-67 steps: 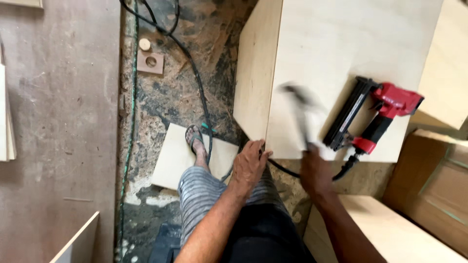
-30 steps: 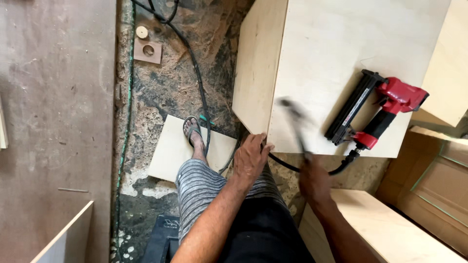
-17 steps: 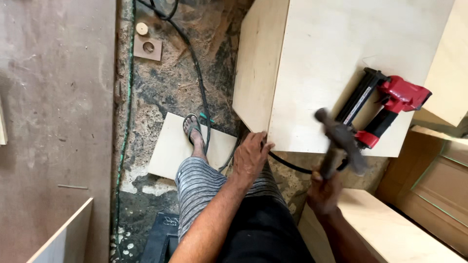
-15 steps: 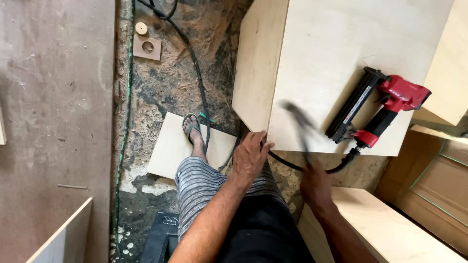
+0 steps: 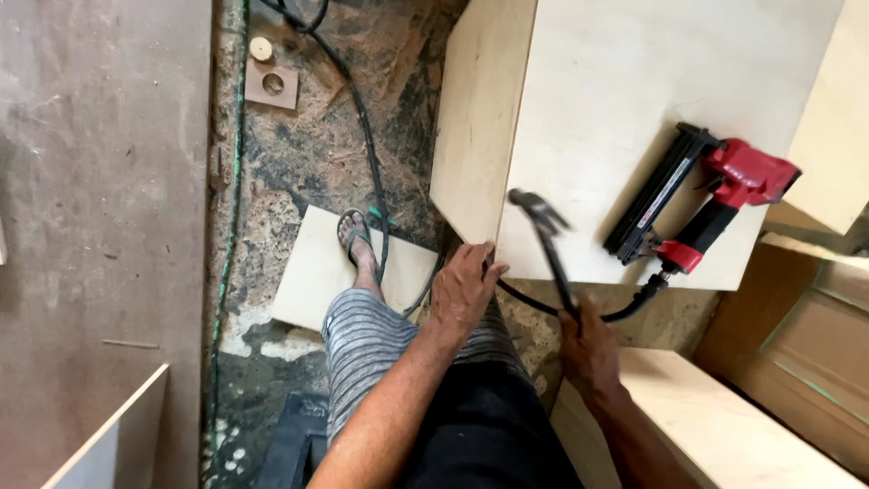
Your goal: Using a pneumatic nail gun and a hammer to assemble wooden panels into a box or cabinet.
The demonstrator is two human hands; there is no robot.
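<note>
While the left hand (image 5: 463,288) presses flat against the near corner of the pale plywood box (image 5: 634,118), where its top panel meets the side panel, the right hand (image 5: 588,349) is closed tight around the handle of a dark metal hammer (image 5: 548,244). The hammer's head hangs blurred over the near left part of the top panel, just beyond the left hand's fingertips, which fits a swing aimed at the edge joint; the bracing hand looks placed to keep the corner from shifting under the blow. The left hand's fingers are spread and hold nothing, only bearing on the wood.

To the right on the same top panel lies a red and black pneumatic nail gun (image 5: 701,199), resting on its side within reach, its black air hose (image 5: 561,312) looping off the near edge and passing under the hands. On the left, a sandalled foot (image 5: 355,240) stands on a small pale plywood offcut (image 5: 312,272) on the rough, dusty floor (image 5: 290,154), probably for steady footing beside the box.
</note>
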